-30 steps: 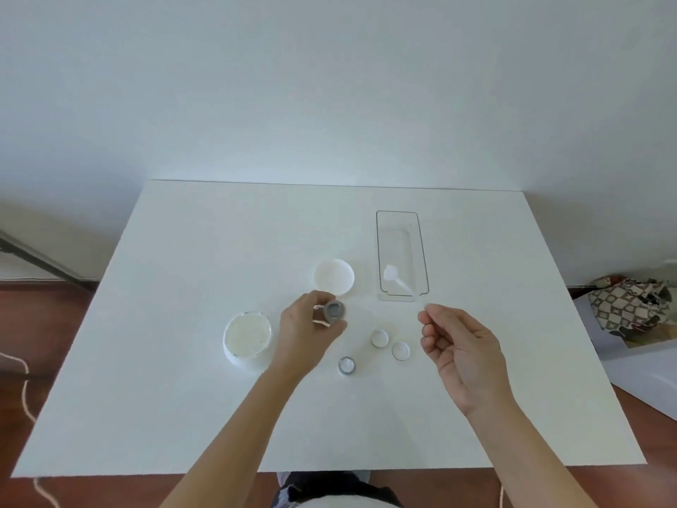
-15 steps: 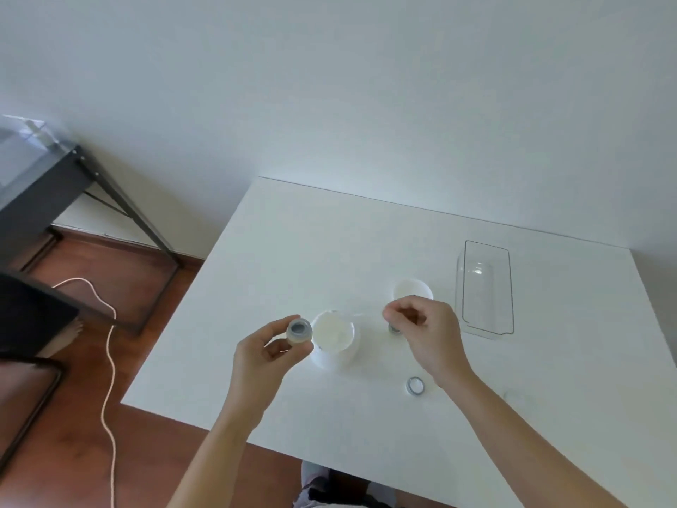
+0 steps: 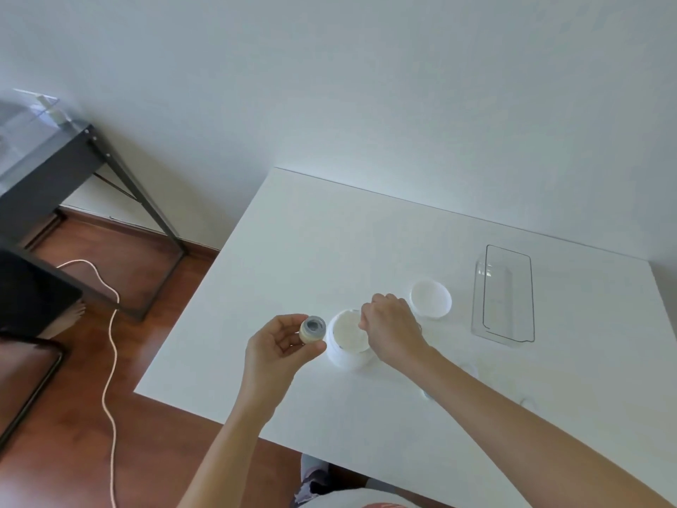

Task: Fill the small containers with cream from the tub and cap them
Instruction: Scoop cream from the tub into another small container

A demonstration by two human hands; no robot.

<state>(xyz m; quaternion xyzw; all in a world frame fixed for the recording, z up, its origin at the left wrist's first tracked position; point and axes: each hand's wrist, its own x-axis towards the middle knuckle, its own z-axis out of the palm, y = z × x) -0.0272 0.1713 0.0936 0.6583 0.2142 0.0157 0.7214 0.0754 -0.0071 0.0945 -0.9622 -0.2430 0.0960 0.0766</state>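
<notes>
The tub [image 3: 348, 344] stands on the tabletop [image 3: 329, 232] near its left edge, towards the near side. The left hand [image 3: 280, 346] holds a jar [image 3: 312, 330] just left of the tub, above the tabletop. The right hand [image 3: 394, 330] is over the tub's right rim. The lid [image 3: 430, 298] lies behind and right of the tub, near it. The tray [image 3: 505, 293] sits right of the lid, towards the far right corner. Off the tabletop's left edge, a cord [image 3: 110, 361] runs along the floor, with a desk [image 3: 44, 166] behind it at the wall.
</notes>
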